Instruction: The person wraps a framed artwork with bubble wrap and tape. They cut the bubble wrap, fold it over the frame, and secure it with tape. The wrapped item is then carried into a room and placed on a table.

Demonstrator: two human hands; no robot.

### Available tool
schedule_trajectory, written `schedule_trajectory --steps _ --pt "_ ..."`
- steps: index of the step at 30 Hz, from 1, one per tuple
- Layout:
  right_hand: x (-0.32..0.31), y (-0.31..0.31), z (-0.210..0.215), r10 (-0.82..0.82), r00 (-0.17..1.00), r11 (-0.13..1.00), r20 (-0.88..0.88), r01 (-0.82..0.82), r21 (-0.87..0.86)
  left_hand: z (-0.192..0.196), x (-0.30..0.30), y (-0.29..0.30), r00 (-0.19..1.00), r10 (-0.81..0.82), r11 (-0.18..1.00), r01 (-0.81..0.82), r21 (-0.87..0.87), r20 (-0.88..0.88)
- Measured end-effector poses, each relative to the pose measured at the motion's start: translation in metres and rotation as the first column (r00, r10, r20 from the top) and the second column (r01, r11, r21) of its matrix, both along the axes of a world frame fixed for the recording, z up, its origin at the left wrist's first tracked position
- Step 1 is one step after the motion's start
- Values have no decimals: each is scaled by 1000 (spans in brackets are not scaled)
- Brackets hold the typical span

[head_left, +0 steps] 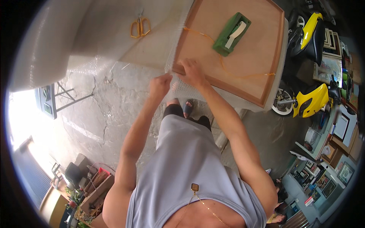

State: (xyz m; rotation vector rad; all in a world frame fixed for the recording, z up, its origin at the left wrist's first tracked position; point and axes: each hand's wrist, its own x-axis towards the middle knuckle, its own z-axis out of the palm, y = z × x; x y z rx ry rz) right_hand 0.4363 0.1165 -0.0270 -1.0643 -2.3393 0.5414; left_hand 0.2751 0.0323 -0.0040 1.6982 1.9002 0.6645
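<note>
Your left hand is fisted at 11 o'clock, pinching bumpy clear bubble wrap; right hand's half-curled on the rectangular brown framed panel, 1 o'clock, can't tell if gripping.

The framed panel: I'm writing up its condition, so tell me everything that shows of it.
The framed panel looks wooden: a plain tan face inside a reddish-brown rim, its far end partly out of view. A slack orange cord runs across it from rim to rim. It lies flat over bubble wrap, a green tape dispenser resting on it, and the right hand touches its near left corner.
</note>
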Motion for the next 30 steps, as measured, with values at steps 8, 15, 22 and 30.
schedule_trajectory --steps 8,15,22,30 --pt "4 2 -7 242 963 970 -122 -237 56 -28 33 -24 944 -77 996 56 -75 -320" --pt "-5 6 -17 240 947 969 -213 -222 109 -54 33 -35 955 0 1000 6 20 -298" --pt "1 9 -11 221 953 973 -207 -199 119 -56 30 -75 934 292 939 -240 247 -204" --pt "-3 8 -14 221 942 974 -251 -201 105 -81 14 -93 774 592 750 -631 198 222"
